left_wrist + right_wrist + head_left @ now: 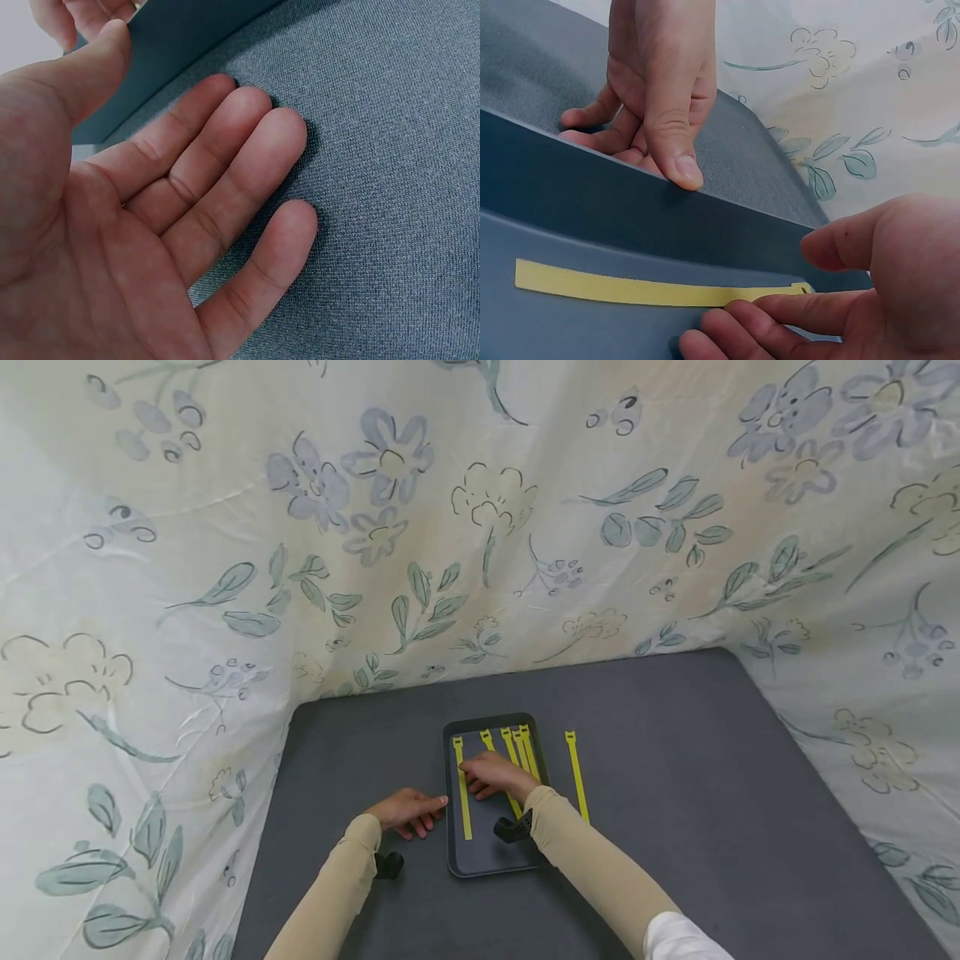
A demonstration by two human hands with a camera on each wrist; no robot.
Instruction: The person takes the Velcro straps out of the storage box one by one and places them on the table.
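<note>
A dark shallow tray (491, 858) holds several yellow cable straps with slotted heads. One yellow strap (465, 810) lies lengthwise near its left side. My right hand (495, 774) reaches over the tray. In the right wrist view, its fingertips (742, 319) lie along that strap (630, 290) close to the slotted head, with the thumb held apart. At the tray's left edge, my left hand (408, 810) rests its thumb tip on the rim. Its other fingers (255, 161) extend, loosely bent, over the grey cloth. My right hand and forearm partly cover the straps on the tray's right side.
Outside the tray, to its right, lies another yellow strap (576, 768), its lower end behind my right sleeve. The grey tabletop (675, 760) runs back to a floral curtain (487, 568), which also hangs along both sides.
</note>
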